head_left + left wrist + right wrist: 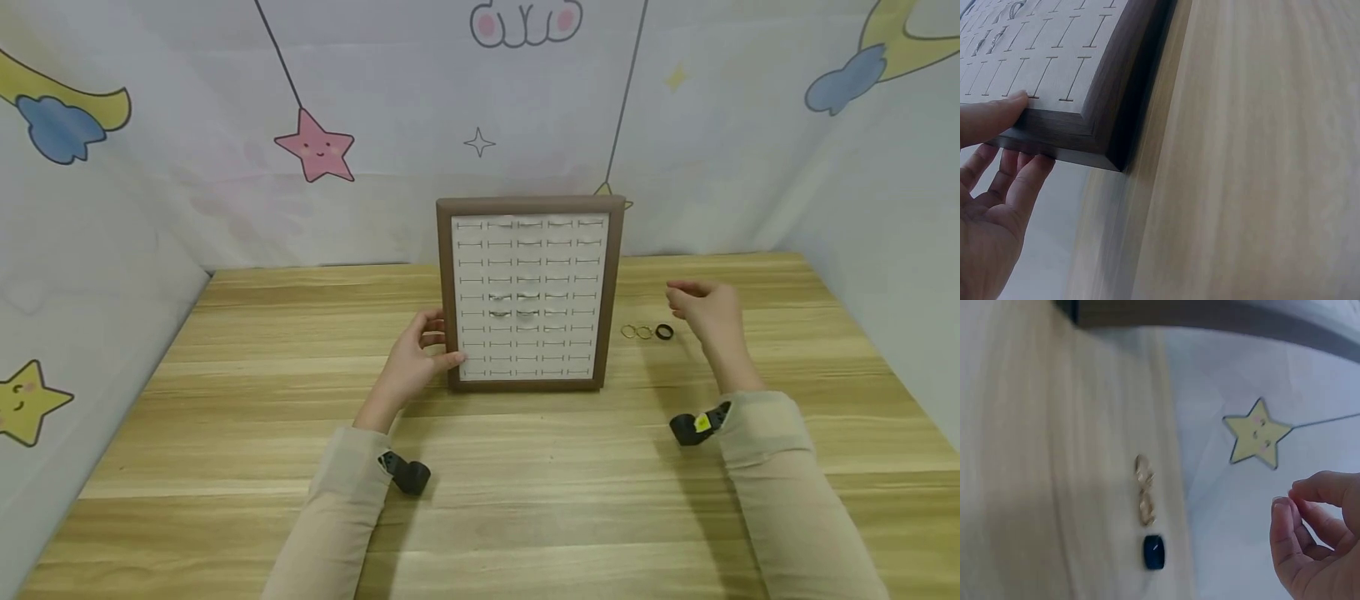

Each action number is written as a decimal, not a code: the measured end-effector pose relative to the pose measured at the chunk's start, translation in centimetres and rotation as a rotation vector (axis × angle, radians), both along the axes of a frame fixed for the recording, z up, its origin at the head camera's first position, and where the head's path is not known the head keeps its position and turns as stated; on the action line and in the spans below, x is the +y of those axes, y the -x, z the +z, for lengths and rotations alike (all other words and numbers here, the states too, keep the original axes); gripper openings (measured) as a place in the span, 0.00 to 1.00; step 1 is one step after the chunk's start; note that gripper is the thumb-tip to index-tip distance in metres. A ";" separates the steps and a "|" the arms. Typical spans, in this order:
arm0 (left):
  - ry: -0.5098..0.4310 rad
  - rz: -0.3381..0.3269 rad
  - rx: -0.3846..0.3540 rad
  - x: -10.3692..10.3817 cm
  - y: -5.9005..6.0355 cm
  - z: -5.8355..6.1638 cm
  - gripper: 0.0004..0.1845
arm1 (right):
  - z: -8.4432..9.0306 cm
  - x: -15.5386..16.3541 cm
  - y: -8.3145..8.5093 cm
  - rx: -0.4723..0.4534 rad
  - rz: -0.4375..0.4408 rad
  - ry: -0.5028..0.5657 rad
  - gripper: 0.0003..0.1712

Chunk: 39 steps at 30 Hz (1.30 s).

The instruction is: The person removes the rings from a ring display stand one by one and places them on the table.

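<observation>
Ring display board (529, 296), brown-framed with rows of pale slots, stands tilted on the wooden table (225, 433); a few rings sit in its middle rows. The left hand (417, 358) grips its lower left edge, thumb on the front, fingers behind. The right hand (708, 317) hovers to the board's right with fingers loosely curled, holding nothing visible. Just beside it lie two gold rings (637, 332) and a black ring (664, 332).

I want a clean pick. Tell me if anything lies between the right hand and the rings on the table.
Nothing visible does: the right hand hovers just right of the black ring and two thin gold rings, only bare wooden table between.
</observation>
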<state>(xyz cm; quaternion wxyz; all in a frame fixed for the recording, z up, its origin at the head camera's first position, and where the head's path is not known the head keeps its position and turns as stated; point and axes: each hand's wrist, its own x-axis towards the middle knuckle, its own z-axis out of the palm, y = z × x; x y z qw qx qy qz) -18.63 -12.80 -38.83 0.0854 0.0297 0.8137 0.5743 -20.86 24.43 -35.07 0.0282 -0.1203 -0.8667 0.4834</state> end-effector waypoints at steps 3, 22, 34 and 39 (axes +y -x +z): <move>0.002 -0.001 -0.005 0.0 0.0 0.1 0.38 | 1.0 -1.0 -0.2 0.061 0.002 0.015 0.27; -0.003 -0.002 -0.011 0.0 -0.1 0.2 0.38 | 2.9 -10.1 -2.2 0.689 0.286 -0.134 0.11; 0.001 0.002 -0.016 0.1 -0.1 0.3 0.38 | 0.8 -13.0 -2.9 0.731 0.521 -0.417 0.09; 0.004 0.003 -0.017 0.0 -0.1 0.1 0.38 | 0.2 -13.7 -2.9 0.739 0.536 -0.458 0.08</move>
